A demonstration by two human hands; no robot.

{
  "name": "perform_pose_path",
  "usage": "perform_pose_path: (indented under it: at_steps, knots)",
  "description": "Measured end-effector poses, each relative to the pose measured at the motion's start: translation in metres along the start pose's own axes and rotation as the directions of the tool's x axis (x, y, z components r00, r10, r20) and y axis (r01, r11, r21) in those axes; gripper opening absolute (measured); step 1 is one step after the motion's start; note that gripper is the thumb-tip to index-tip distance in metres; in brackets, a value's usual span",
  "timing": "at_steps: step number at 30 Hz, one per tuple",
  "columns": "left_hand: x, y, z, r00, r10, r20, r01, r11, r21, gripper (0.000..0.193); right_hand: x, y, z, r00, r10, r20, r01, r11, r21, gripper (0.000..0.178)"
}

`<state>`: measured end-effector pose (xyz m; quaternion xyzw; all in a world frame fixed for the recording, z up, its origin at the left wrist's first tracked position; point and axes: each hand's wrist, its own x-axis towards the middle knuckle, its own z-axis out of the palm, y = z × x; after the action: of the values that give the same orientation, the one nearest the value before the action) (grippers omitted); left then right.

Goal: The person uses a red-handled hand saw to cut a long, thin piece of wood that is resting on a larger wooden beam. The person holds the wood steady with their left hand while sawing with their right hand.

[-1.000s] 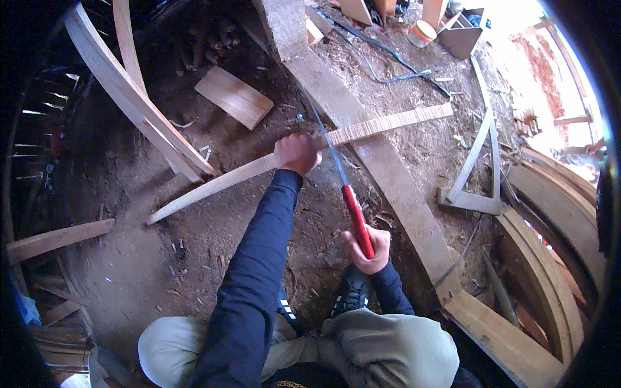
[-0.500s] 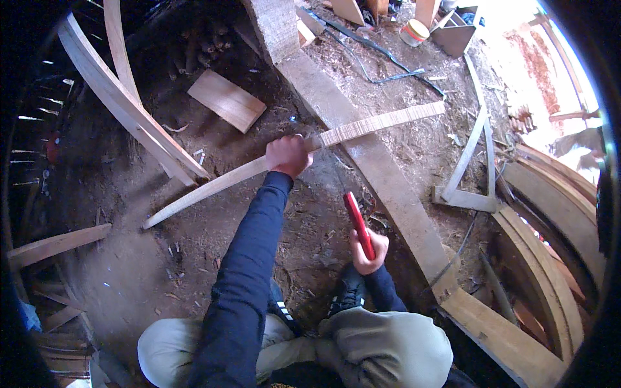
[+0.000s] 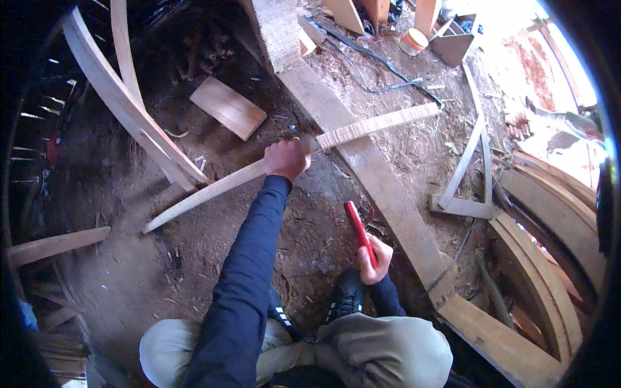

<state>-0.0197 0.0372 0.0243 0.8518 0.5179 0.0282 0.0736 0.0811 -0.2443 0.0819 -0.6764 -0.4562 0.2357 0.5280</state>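
My left hand [image 3: 286, 159] is closed round a long, slightly curved wooden strip [image 3: 213, 197], which slants from lower left to upper right. Its far right part crosses over a thick wooden beam [image 3: 375, 174] and is marked with closely spaced crosswise lines. Closed round the red handle of a handsaw [image 3: 359, 227], my right hand [image 3: 375, 260] is low, in front of my right knee. The saw's thin blade is seen nearly edge-on and is hard to make out; whether it touches the strip I cannot tell.
A flat wooden block [image 3: 228, 108] lies on the dirt floor beyond my left hand. Curved timbers [image 3: 123, 103] lean at the left, and more curved timbers [image 3: 537, 278] stand at the right. A triangular wooden frame [image 3: 462, 205], a jar [image 3: 413, 42] and a dark strap [image 3: 381, 59] lie beyond the beam.
My right hand has drawn the saw back toward me and slightly right. My left hand keeps its hold on the strip, almost unmoved. At the far right, a pale blurred shape has shifted.
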Motion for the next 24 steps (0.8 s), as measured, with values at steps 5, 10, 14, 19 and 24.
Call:
perform_pose_path:
  at_steps: [5,10,14,19,24]
  knots:
    - [0.001,-0.001,0.001,1.000,0.008,-0.028,-0.009,0.999,-0.041,0.026,-0.008,0.007,-0.012,0.974,0.202,0.106,-0.205,0.979,0.009,0.029]
    - [0.004,-0.006,0.007,0.999,0.018,-0.037,-0.018,1.000,0.006,0.027,-0.007,0.001,-0.004,0.992,0.040,0.117,-0.071,0.959,0.274,0.023]
    - [0.002,-0.002,0.007,0.998,0.013,-0.064,-0.012,1.000,0.014,0.026,-0.007,-0.006,0.012,0.996,0.084,-0.039,-0.084,0.996,-0.004,0.023]
    - [-0.003,0.004,-0.001,1.000,0.014,-0.008,-0.014,1.000,-0.012,0.026,-0.020,0.005,0.013,0.988,0.111,-0.105,-0.110,0.994,0.019,0.027]
    - [-0.010,-0.001,0.013,0.987,0.066,-0.145,-0.066,0.998,0.003,0.028,-0.022,0.009,0.013,0.985,0.083,-0.154,-0.081,0.997,0.018,0.029]
